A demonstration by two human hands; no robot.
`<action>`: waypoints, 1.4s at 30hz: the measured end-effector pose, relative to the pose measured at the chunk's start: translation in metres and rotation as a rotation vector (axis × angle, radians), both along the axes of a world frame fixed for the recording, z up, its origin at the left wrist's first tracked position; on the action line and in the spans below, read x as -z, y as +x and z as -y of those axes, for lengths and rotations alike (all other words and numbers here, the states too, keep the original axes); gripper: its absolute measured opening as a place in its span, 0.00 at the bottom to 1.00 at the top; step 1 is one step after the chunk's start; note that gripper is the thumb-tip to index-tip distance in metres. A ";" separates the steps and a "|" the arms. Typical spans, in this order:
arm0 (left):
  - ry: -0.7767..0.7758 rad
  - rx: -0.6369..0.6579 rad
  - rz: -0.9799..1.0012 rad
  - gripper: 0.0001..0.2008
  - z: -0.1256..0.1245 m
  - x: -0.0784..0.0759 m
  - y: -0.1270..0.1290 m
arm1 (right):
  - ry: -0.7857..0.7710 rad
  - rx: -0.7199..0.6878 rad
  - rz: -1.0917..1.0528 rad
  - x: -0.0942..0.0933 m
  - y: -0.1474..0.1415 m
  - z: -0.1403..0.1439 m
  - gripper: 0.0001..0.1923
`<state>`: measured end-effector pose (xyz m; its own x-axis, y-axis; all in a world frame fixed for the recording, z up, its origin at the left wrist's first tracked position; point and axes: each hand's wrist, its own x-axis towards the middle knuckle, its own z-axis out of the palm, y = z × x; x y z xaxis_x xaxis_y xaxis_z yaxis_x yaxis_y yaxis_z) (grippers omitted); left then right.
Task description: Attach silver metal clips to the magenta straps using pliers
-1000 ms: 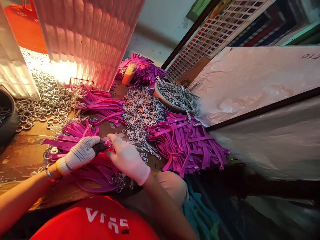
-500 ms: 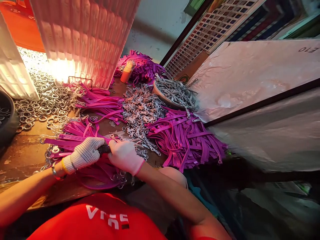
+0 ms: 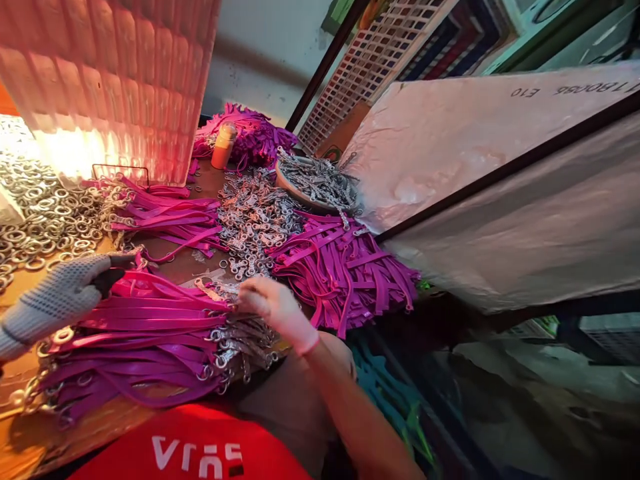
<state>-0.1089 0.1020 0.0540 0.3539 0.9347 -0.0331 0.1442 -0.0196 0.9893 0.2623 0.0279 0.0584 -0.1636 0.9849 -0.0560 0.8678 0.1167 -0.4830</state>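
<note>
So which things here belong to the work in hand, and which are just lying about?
In hand:
- left hand, gloved, at one end of the straps
- right hand at the clip end
- straps in front
- clips on them

Lying about:
- rings
- clip heap
- bowl
- bottle
- strap pile
</note>
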 end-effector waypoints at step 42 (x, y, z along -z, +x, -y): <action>-0.475 0.086 0.325 0.16 0.067 0.006 0.129 | 0.031 0.208 -0.792 0.002 -0.073 0.000 0.16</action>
<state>0.0200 0.0354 0.0478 0.4897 0.8116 -0.3186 -0.1511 0.4389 0.8858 0.1895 0.0279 0.0563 0.0429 0.9987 0.0270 0.2760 0.0142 -0.9610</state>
